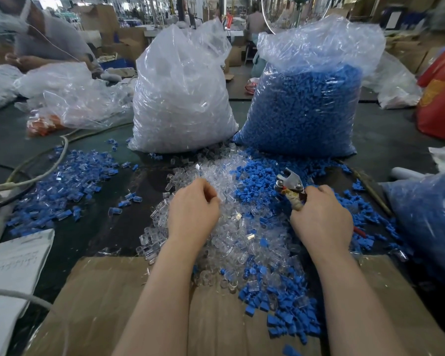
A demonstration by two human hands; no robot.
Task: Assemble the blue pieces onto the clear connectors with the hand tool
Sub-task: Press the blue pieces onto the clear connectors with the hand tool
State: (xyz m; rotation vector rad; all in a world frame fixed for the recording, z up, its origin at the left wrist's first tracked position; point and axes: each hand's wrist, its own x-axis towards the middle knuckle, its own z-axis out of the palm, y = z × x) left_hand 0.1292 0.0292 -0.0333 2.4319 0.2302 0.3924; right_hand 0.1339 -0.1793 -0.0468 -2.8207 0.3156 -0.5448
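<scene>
Many assembled pieces point(70, 176), clear with a blue part inside, already lie in a loose spread at about 9 o'clock from the hands, so a good part of the work looks done. Much more is left, I judge: a heap of loose clear connectors point(226, 227) fills the middle of the table, loose blue pieces point(262, 181) lie at 1 o'clock and again at 5 o'clock on the cardboard sheet point(113, 304), and two big bags stand at 12 o'clock, the bag of clear connectors point(180, 98) and the bag of blue pieces point(306, 106), both almost full (a third bag of blue parts point(427, 222) sits at 3 o'clock).

The left hand point(193, 209) rests on the clear heap with its fingers curled down into the pieces; probably it picks up one connector, but I cannot tell if something is pinched, because the fingertips are hidden. The right hand point(321, 217) grips the hand tool point(290, 186), with the fingers wrapped around the handles.

The tool is over the blue pieces, just at the right of the clear heap. Its long axis runs from the palm toward about 11 o'clock, and the metal head points away from the person and a little to the left. The jaws appear slightly apart, with nothing visible between them.
</scene>
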